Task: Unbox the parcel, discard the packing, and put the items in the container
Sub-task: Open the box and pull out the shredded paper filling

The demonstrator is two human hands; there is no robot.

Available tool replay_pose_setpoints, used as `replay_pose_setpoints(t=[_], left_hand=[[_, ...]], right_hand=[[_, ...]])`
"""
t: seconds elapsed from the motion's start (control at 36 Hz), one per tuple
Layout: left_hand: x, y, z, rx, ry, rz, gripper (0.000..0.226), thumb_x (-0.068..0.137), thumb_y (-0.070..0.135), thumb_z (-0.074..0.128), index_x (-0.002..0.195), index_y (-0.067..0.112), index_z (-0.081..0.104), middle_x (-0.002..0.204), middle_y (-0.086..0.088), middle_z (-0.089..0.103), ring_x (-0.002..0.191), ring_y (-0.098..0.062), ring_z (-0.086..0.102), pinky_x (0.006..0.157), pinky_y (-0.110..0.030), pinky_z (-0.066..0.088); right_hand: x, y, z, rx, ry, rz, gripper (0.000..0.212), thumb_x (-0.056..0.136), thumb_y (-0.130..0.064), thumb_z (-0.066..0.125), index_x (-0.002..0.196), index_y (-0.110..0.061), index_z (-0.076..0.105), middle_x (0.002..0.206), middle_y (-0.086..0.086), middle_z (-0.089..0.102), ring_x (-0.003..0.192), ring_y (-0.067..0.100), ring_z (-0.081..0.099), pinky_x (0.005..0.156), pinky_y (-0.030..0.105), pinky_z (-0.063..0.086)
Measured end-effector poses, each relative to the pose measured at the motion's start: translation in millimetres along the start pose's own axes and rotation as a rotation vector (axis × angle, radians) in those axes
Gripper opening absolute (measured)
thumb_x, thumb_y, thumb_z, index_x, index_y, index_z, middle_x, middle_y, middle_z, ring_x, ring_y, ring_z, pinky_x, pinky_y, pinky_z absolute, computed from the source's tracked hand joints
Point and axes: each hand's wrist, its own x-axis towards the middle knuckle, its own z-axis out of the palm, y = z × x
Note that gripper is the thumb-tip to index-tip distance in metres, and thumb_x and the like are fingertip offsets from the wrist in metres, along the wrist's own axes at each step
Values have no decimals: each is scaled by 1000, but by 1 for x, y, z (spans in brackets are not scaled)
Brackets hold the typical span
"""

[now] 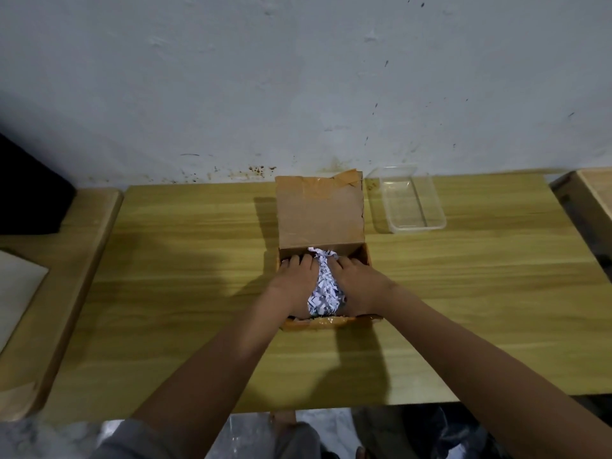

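Observation:
An open cardboard parcel [319,213] stands at the middle of the wooden table, its taped lid flap folded back and upright. Inside lies a heap of white shredded paper [326,289]. My left hand [293,281] and my right hand [356,281] are both down in the box, pressed against the two sides of the shredded paper and bunching it between them. No item under the paper shows. A clear plastic container [409,200] stands empty to the right of the lid, near the wall.
The wooden table [182,260] ends at the wall behind the box. A lower wooden surface [49,293] adjoins it on the left, and another wooden piece [589,190] stands at the far right. Plastic bags [331,432] lie on the floor below the front edge.

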Motion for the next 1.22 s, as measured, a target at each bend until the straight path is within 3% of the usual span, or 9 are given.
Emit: replay_pose_setpoints(t=[0.25,0.56,0.78,1.03,1.22], left_hand=[[2,5,-2,-199,3,-92,81,72,47,69,130,6,32,129,-17,39,114,-34,42,100,-42,39],[-11,11,-9,-227,96,-135,80,63,48,76,122,7,39,121,-13,52,109,-31,50,90,-38,42],[-18,9,-9,-262,165,-130,86,58,48,79,122,8,39,121,-13,52,110,-31,49,96,-39,42],[-16,16,0,-311,109,-144,90,57,49,79,126,9,37,121,-13,53,111,-31,52,97,-40,43],[-15,17,-4,-309,110,-148,85,55,49,77,122,11,40,118,-10,53,106,-31,53,92,-39,46]], right_hand=[[3,0,0,56,23,36,85,68,-40,74,134,-7,30,126,18,47,107,35,55,88,40,48],[-10,-8,-20,203,-14,54,84,67,-27,76,134,-10,30,123,15,48,108,33,55,88,35,45],[-13,-12,-21,256,57,82,85,63,-34,75,133,-15,31,123,12,51,110,32,54,89,38,49],[-18,-22,-16,280,-7,160,78,68,-32,76,131,-9,36,123,15,52,112,31,53,89,37,45],[-20,-25,-22,274,-29,230,81,65,-35,78,131,-14,36,121,13,53,109,32,56,89,39,48]])
